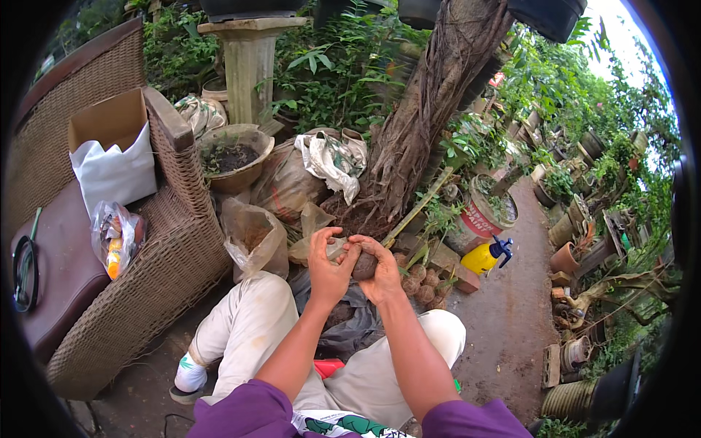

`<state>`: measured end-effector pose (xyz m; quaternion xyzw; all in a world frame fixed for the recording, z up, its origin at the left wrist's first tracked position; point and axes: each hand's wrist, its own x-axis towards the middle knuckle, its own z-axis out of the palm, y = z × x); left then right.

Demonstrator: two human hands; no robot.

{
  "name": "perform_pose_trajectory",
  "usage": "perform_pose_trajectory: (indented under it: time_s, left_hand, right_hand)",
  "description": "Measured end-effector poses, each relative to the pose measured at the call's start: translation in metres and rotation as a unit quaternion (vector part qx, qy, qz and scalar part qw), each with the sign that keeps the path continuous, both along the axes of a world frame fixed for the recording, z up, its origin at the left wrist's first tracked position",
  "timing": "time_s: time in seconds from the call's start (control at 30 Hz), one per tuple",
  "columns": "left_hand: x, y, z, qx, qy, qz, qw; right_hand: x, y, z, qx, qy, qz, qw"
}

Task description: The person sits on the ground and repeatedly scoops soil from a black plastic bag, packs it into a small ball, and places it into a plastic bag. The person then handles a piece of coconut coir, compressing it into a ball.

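Note:
My right hand point(381, 272) cups a round brown ball point(364, 268), seemingly of soil, in front of me. Against the ball's left side rests the thumb of my left hand point(332, 269), whose other fingers are spread and curved above. Fingertips of both hands come close together, so the exact contact is partly hidden. Beneath them, between my knees, lies a black plastic bag point(356, 324) with dark material inside. Several fibre-wrapped balls point(426, 286) are grouped just right of my right hand.
A clear plastic bag point(254, 238) of brown material stands left, by a wicker armchair point(164, 257). A yellow spray bottle point(482, 258) and a paint bucket point(484, 211) stand right. Ahead are a tree trunk point(421, 109), a filled sack point(287, 175) and a planter bowl point(235, 164).

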<state>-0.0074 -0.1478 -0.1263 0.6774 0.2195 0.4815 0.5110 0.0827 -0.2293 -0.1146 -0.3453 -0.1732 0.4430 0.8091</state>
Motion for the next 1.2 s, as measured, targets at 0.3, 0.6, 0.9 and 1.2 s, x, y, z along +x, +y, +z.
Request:
perform_pose_trajectory:
  time_s: [0.3, 0.6, 0.9, 1.2]
  left_hand:
    - [0.005, -0.028, -0.001, 0.125, 0.029, 0.012, 0.992]
    - [0.005, -0.006, -0.002, 0.108, 0.023, 0.069, 0.991]
    - [-0.001, 0.014, -0.008, 0.016, 0.009, -0.048, 0.999]
    - [-0.012, 0.013, 0.010, 0.032, 0.039, -0.158, 0.986]
  right_hand:
    - [-0.002, 0.006, -0.018, -0.037, 0.033, -0.064, 0.997]
    - [-0.010, 0.005, 0.009, -0.034, 0.070, -0.045, 0.996]
    - [-0.003, -0.013, 0.013, -0.081, -0.022, -0.017, 0.996]
    - [0.007, -0.016, 0.008, -0.211, -0.088, -0.068, 0.971]
